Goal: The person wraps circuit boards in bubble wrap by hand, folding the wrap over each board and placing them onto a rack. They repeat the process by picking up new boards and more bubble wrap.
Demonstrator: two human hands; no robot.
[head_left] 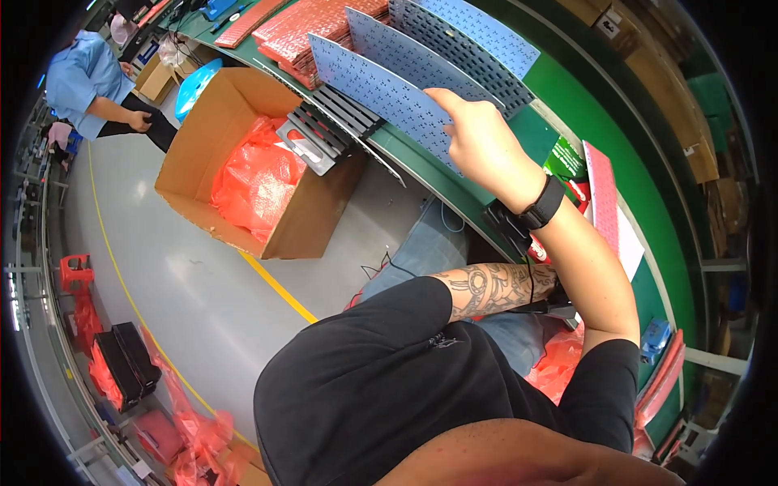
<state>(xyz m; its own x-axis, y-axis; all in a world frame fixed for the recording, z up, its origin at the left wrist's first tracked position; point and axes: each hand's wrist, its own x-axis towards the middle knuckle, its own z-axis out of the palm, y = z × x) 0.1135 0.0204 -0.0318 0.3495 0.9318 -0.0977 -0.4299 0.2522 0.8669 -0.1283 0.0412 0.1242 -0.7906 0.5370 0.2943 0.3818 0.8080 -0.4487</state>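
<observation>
My right hand [482,142] is closed at the upper edge of the nearest blue perforated panel [377,89], which stands on edge on the green worktable. Its thumb side and index finger show, while the other fingers are partly hidden. Behind it stand more blue panels [421,57] and a dark slotted panel [462,49], roughly parallel. My tattooed left forearm [506,287] crosses under my right forearm. The left hand itself is hidden there, close to a black object with a cable that I cannot make out.
An open cardboard box [312,219] with red plastic film [255,182] stands left of the worktable [421,158]. Grey slotted parts [312,146] jut over its rim. Red bubble-wrapped stacks [312,36] lie farther back. A pink panel [601,198] leans at right. A person in blue [93,81] stands far left.
</observation>
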